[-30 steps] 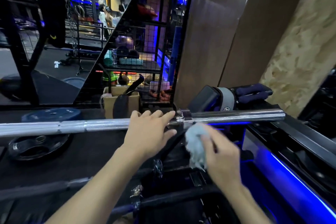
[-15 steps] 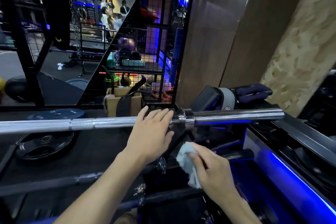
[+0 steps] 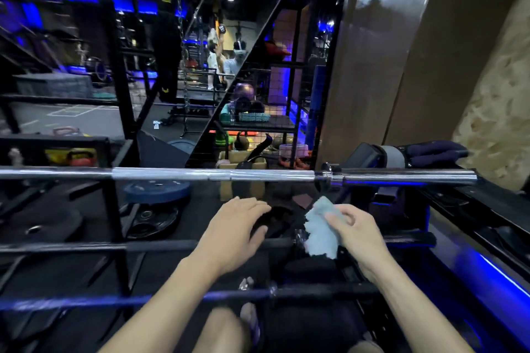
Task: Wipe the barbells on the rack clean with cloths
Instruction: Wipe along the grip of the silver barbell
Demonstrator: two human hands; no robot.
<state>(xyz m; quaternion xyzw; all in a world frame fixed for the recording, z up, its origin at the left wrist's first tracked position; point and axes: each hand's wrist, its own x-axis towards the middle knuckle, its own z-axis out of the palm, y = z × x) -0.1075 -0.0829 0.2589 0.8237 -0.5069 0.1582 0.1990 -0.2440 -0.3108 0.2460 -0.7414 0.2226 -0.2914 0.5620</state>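
**Hands below the top bar, cloth in the right**

Chrome catches the eye first: the silver barbell (image 3: 212, 174) lies level across the rack, its thicker sleeve reaching out to the right. Both hands sit below it and clear of it.

The left hand (image 3: 233, 231) hovers palm down with the fingers spread loosely and only slightly bent, an open grip holding nothing. Its fingertips reach over a dark bar (image 3: 86, 246), the next barbell down on the rack, but whether they touch it I cannot tell.

The right hand (image 3: 355, 233) has a narrow grip on a pale blue cloth (image 3: 321, 231), pinched between thumb and curled fingers. The cloth hangs bunched to the left of that hand, its ragged lower edge falling across the dark bar, near its collar. It is well apart from the silver barbell above.

A third bar (image 3: 114, 299), glowing blue in the light, crosses lower still, over the forearms.

Behind the rack, a blue weight plate (image 3: 157, 189) and a black weight plate (image 3: 152, 221) lie flat on the floor. Dark gloves (image 3: 433, 152) rest beyond the silver barbell's right end.
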